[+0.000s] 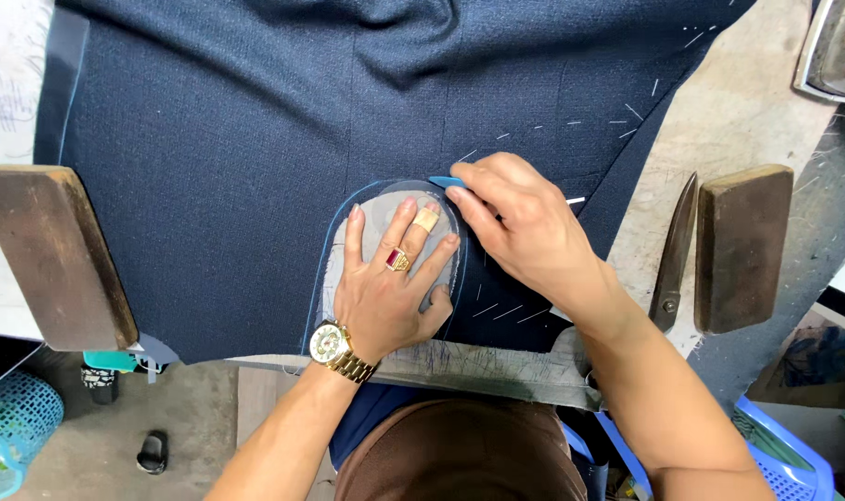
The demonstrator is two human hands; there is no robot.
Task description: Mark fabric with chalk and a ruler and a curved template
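Our left hand (385,288) presses flat, fingers spread, on the grey template (385,218) atop navy cloth (228,158); our right hand (520,223) pinches blue chalk (446,182) at the template's upper edge

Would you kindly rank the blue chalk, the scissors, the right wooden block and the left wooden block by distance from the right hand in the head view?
1. Blue chalk: pinched at the right hand's fingertips.
2. Scissors: just to its right, on the table.
3. Right wooden block: beyond the scissors.
4. Left wooden block: far left, across the cloth.
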